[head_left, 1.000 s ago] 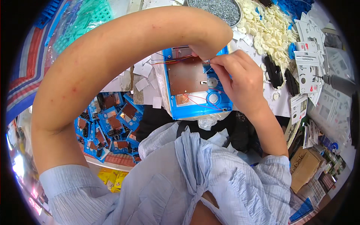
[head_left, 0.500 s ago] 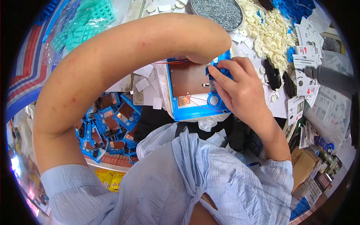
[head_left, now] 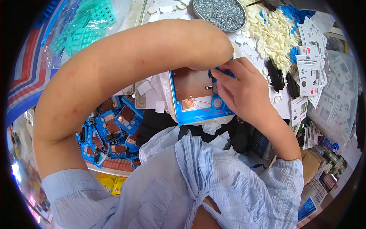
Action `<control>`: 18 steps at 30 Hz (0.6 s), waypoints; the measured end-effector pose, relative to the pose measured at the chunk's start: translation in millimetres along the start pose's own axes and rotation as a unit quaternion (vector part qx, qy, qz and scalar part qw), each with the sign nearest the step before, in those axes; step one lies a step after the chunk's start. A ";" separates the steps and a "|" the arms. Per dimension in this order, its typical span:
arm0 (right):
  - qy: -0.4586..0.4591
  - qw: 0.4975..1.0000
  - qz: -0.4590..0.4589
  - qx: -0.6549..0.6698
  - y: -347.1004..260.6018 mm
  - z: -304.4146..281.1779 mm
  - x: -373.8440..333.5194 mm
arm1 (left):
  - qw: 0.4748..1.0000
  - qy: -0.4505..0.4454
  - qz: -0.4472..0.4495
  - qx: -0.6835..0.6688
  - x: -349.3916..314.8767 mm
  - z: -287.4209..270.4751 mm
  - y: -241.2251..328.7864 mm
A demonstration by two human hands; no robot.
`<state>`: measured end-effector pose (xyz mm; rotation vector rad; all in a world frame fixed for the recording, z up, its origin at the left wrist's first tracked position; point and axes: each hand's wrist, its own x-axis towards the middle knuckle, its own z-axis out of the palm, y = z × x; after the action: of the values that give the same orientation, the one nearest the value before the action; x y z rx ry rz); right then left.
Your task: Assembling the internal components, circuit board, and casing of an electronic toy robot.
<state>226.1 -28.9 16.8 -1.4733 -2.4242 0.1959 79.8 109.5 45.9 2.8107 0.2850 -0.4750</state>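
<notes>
A blue plastic casing [head_left: 198, 118] lies in front of me, with a brown circuit board [head_left: 190, 84] inside it. Thin red wires run from a copper-coloured piece to a round blue ring [head_left: 217, 102] near the casing's lower right. My left arm arches over the casing from the left, and my left hand [head_left: 215, 51] bends down at its far side; its fingers are hidden. At the casing's right edge, my right hand [head_left: 246, 87] has thumb and index finger closed together over a small dark spot beside the board. What they pinch cannot be made out.
A metal bowl of screws [head_left: 221, 14] stands at the back, beside a heap of cream plastic discs [head_left: 276, 36]. Black parts [head_left: 276, 74] and printed white panels [head_left: 309, 74] lie right. Similar blue casings [head_left: 110, 129] pile up lower left. A dark tool [head_left: 301, 3] hangs upper right.
The dark grey tool has swung from the right side to the top right. My left arm has dropped slightly nearer, covering more of the casing's far part. The right hand stays at the same edge.
</notes>
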 end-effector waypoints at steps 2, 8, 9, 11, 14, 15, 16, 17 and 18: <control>0.025 0.998 -0.008 0.048 9.0 5.4 -5.8 | 1.000 0.012 -0.001 -0.006 0.2 3.5 -0.5; 0.030 1.000 0.004 0.008 2.0 11.7 -4.4 | 0.998 0.058 -0.009 0.012 -2.3 21.0 -8.0; 0.029 1.000 0.009 0.002 1.2 11.7 -3.1 | 0.998 0.059 -0.009 0.022 -1.8 23.3 -9.4; 0.024 1.000 0.018 -0.010 -1.0 11.8 -1.5 | 0.999 0.046 -0.015 0.006 -2.3 18.3 -7.2; 0.017 0.999 0.034 -0.002 -2.4 10.9 0.4 | 0.998 0.056 -0.007 0.016 -1.2 21.1 -9.4; 0.016 0.999 0.034 -0.004 -3.2 10.6 0.7 | 0.998 0.064 -0.002 0.025 -1.1 24.2 -10.4; 0.015 0.999 0.034 -0.006 -3.1 10.8 0.6 | 0.997 0.076 -0.004 0.027 -1.4 26.7 -11.1; 0.013 0.999 0.033 -0.007 -3.3 10.9 0.5 | 0.996 0.087 -0.006 0.029 -2.6 29.3 -12.1; 0.011 0.999 0.033 -0.015 -4.4 11.1 0.6 | 0.995 0.098 -0.009 0.031 -4.2 32.0 -13.5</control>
<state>218.5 -30.0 7.5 -1.5606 -2.3732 0.1564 63.4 112.1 15.1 2.9211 0.3419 -0.2152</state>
